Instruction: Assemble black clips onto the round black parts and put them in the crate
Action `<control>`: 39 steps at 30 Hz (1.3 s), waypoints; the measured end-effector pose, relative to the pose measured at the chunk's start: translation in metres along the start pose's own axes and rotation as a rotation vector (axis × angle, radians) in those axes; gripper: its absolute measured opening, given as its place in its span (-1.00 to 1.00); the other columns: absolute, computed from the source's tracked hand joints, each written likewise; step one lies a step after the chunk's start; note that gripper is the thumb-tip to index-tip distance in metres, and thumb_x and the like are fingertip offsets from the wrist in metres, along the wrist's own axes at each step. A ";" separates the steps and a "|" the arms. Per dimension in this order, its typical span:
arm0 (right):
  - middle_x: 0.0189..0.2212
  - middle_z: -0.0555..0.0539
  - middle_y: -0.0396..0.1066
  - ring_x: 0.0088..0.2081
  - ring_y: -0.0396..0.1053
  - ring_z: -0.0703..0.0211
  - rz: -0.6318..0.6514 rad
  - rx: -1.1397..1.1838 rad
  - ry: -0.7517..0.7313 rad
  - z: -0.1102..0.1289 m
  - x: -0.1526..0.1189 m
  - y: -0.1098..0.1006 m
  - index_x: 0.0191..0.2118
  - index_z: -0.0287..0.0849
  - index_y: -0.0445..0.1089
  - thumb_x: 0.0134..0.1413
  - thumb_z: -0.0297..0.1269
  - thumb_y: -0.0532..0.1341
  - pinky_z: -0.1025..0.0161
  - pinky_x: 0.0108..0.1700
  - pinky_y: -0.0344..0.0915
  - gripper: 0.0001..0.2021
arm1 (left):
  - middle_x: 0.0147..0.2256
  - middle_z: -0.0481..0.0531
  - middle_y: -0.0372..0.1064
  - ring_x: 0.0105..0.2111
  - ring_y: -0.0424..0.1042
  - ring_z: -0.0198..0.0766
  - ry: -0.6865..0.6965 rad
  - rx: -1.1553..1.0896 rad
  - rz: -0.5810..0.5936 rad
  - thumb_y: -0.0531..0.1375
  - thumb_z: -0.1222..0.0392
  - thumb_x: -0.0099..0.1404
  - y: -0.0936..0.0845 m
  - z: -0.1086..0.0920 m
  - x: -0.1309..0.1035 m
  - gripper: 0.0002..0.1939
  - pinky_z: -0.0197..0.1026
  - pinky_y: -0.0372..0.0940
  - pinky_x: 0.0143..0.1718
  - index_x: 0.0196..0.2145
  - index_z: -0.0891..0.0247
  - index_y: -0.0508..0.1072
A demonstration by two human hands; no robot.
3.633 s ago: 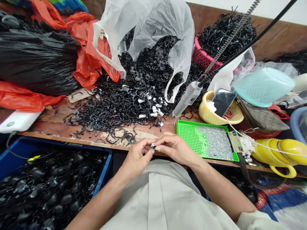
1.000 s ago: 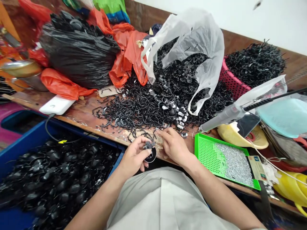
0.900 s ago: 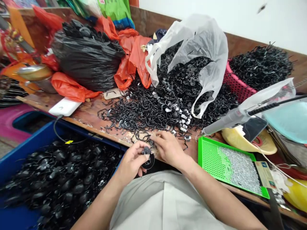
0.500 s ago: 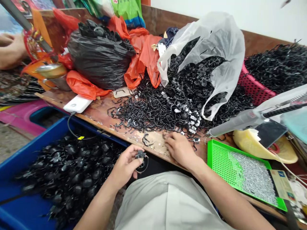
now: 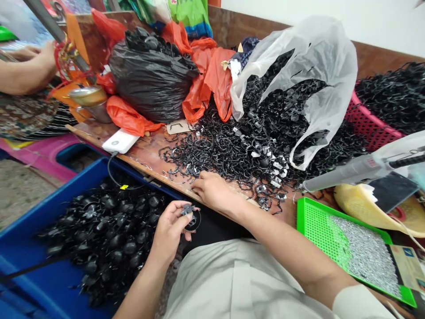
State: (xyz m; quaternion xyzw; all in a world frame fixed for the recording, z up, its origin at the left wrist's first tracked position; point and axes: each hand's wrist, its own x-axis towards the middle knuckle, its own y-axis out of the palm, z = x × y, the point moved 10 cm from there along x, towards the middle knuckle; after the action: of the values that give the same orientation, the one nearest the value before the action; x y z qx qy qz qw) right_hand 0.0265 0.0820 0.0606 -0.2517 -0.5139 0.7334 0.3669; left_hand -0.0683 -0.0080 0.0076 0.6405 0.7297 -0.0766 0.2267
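Note:
My left hand (image 5: 171, 226) is closed around a small black plastic part (image 5: 190, 217) with a thin round loop, held between thumb and fingers just off the table's front edge. To its right, my right hand (image 5: 212, 190) rests palm down on the wooden table (image 5: 146, 153). Its fingers are bent together at the near side of a pile of thin black plastic strips (image 5: 215, 153); the fingertips are partly hidden, and what they pinch, if anything, does not show. Below and left of my left hand stands a blue bin (image 5: 20, 248) filled with black round plastic parts (image 5: 116, 241).
On the right, an electric screwdriver (image 5: 345, 170) hangs above a green tray (image 5: 318, 235) of small silvery screws (image 5: 368, 252). A white plastic bag (image 5: 335, 48), a pink basket (image 5: 375, 119) and a black bag (image 5: 149, 79) stand behind. Another person's arm (image 5: 29, 71) is at far left.
My right hand has moved left along the table edge, toward my left hand. The left hand still holds the black part, now turned slightly. The camera's view has shifted a little left.

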 end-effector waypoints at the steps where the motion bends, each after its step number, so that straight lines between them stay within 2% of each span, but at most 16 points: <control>1: -0.29 -0.09 0.38 -0.21 0.34 0.13 0.030 -0.037 -0.030 0.002 0.005 0.004 -0.21 -0.09 0.51 0.30 -0.23 0.05 0.22 -0.15 0.19 -0.73 | -0.27 0.03 0.50 -0.61 0.38 -0.38 -0.010 0.005 0.000 0.33 0.14 0.04 -0.001 0.002 -0.002 -0.62 -0.35 0.24 -0.72 -0.19 0.26 0.36; 4: -0.29 -0.10 0.39 -0.19 0.34 0.10 0.069 -0.113 -0.066 -0.003 0.004 0.004 -0.21 -0.11 0.51 0.30 -0.28 0.05 0.19 -0.12 0.17 -0.73 | -0.22 0.05 0.49 -0.60 0.37 -0.39 -0.021 0.005 0.006 0.33 0.13 0.07 -0.004 0.007 -0.004 -0.62 -0.35 0.25 -0.71 -0.18 0.26 0.35; 7: -0.25 -0.11 0.40 -0.17 0.35 0.12 0.029 -0.109 0.001 -0.015 -0.007 -0.007 -0.07 -0.10 0.46 0.32 -0.29 0.03 0.21 -0.10 0.18 -0.73 | -0.18 0.05 0.47 -0.53 0.43 -0.35 -0.003 -0.004 0.007 0.33 0.14 0.09 -0.006 0.006 0.001 -0.61 -0.30 0.35 -0.63 -0.14 0.24 0.35; 9: -0.22 -0.12 0.40 -0.15 0.36 0.11 0.011 -0.094 0.031 -0.017 -0.015 -0.010 -0.03 -0.11 0.44 0.31 -0.22 0.06 0.21 -0.09 0.20 -0.73 | -0.20 0.02 0.46 -0.50 0.46 -0.32 0.026 -0.026 -0.003 0.33 0.14 0.08 -0.006 0.002 0.007 -0.61 -0.27 0.39 -0.60 -0.14 0.23 0.35; 12: -0.22 -0.14 0.41 -0.15 0.37 0.07 0.021 -0.121 0.067 -0.015 -0.021 -0.005 -0.14 -0.16 0.45 0.30 -0.13 0.07 0.19 -0.11 0.22 -0.72 | -0.28 -0.04 0.44 -0.55 0.45 -0.34 0.046 -0.059 -0.012 0.33 0.14 0.07 -0.005 -0.003 0.013 -0.62 -0.28 0.38 -0.63 -0.17 0.23 0.36; 15: -0.24 -0.15 0.43 -0.17 0.39 0.07 0.050 -0.146 0.107 -0.013 -0.022 0.004 -0.20 -0.19 0.44 0.31 -0.16 0.05 0.18 -0.12 0.23 -0.72 | -0.33 -0.09 0.41 -0.64 0.41 -0.39 0.051 -0.061 -0.014 0.33 0.14 0.05 -0.003 -0.006 0.017 -0.62 -0.29 0.37 -0.65 -0.19 0.23 0.35; 21: -0.24 -0.17 0.47 -0.18 0.42 0.05 0.076 -0.135 0.177 -0.021 -0.025 0.002 -0.22 -0.22 0.43 0.29 -0.24 0.04 0.19 -0.13 0.24 -0.75 | -0.31 -0.07 0.41 -0.61 0.43 -0.37 0.052 -0.034 -0.019 0.33 0.15 0.05 0.005 -0.005 0.017 -0.61 -0.31 0.35 -0.66 -0.18 0.23 0.32; 27: -0.21 -0.15 0.47 -0.18 0.44 0.05 0.044 -0.118 0.232 -0.023 -0.023 0.002 -0.19 -0.16 0.41 0.32 -0.08 0.02 0.19 -0.16 0.25 -0.68 | -0.31 -0.08 0.42 -0.63 0.39 -0.41 0.037 -0.034 -0.023 0.33 0.16 0.05 0.008 -0.005 0.014 -0.63 -0.30 0.38 -0.64 -0.20 0.24 0.33; 34: -0.22 -0.16 0.48 -0.20 0.44 0.04 0.101 -0.144 0.267 -0.031 -0.021 0.008 -0.23 -0.17 0.43 0.27 -0.27 0.04 0.21 -0.19 0.24 -0.77 | -0.34 -0.08 0.42 -0.64 0.39 -0.41 0.045 -0.009 -0.019 0.32 0.15 0.05 0.007 -0.005 0.014 -0.64 -0.29 0.39 -0.62 -0.20 0.24 0.34; 39: -0.21 -0.08 0.45 -0.19 0.43 0.11 0.092 -0.083 0.239 -0.039 -0.029 0.001 -0.20 -0.11 0.45 0.26 -0.19 0.10 0.25 -0.16 0.22 -0.80 | -0.29 -0.06 0.42 -0.65 0.37 -0.43 0.068 0.020 0.007 0.29 0.16 0.10 0.008 -0.002 0.013 -0.67 -0.27 0.40 -0.62 -0.18 0.24 0.34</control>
State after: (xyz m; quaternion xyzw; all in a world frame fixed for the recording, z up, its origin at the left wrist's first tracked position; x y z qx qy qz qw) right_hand 0.0729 0.0812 0.0460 -0.3756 -0.4842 0.6923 0.3809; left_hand -0.0624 0.0060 0.0052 0.6477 0.7338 -0.0611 0.1958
